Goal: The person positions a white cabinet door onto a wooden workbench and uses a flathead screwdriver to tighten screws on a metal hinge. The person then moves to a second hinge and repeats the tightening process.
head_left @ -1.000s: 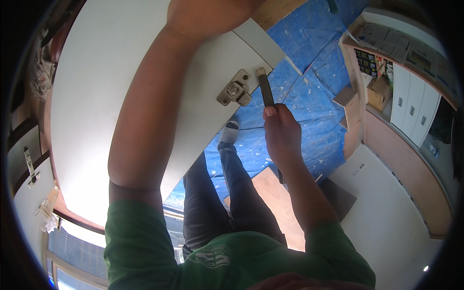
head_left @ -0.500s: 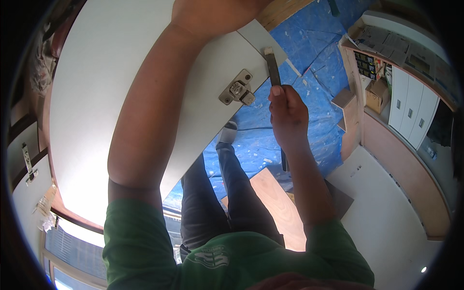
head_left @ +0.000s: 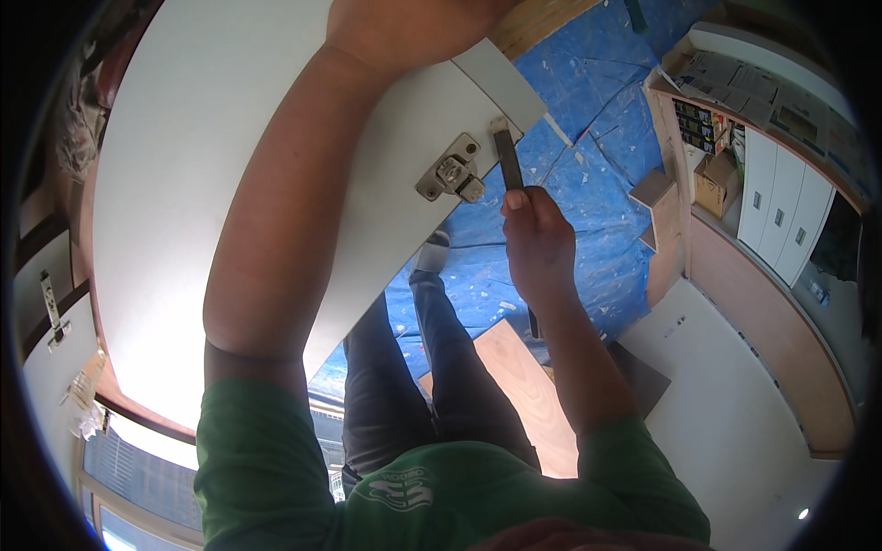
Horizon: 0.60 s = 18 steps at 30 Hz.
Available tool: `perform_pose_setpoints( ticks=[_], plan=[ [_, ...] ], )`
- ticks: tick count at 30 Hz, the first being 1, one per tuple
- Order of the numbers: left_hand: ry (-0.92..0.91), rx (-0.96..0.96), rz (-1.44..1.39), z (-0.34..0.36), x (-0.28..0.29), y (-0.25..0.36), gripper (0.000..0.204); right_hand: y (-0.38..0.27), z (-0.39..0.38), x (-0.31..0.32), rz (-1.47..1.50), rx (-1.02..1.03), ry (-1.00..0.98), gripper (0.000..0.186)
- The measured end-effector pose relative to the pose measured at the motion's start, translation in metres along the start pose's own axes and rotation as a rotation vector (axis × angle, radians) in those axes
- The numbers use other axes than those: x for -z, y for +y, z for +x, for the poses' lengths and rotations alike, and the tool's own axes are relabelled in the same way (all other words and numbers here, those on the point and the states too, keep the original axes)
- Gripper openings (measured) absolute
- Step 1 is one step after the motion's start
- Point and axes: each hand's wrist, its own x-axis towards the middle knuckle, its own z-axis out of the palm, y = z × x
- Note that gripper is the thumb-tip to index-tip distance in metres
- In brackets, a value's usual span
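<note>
A large white cabinet door panel (head_left: 211,174) fills the upper left, with a metal hinge (head_left: 450,172) fixed near its lower right edge. My left hand (head_left: 413,28) grips the panel's top edge at the upper rim of the view. My right hand (head_left: 537,239) is closed around a dark flat tool (head_left: 507,156), a chisel-like blade. The blade's tip rests against the panel's edge just right of the hinge.
Blue sheeting (head_left: 588,184) covers the floor below, with a brown board (head_left: 514,386) lying on it. White cabinets (head_left: 772,211) and a shelf of small boxes (head_left: 703,119) stand at right. My legs and one shoe (head_left: 432,253) show beneath the panel.
My right hand has lifted the tool upward along the panel's edge, from below the hinge to beside and above it. The left hand has kept its hold.
</note>
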Motion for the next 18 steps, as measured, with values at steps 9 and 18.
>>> perform_pose_setpoints(
  ticks=[9, 18],
  plan=[
    [0.022, 0.0, -0.005, 0.0, -0.002, 0.0, 0.025, -0.004, 0.006, -0.002, 0.014, -0.014, 0.033, 0.034],
    [0.028, -0.044, 0.0, 0.001, -0.004, -0.001, 0.024, -0.004, 0.019, -0.002, 0.05, 0.014, 0.025, 0.039]
  ],
)
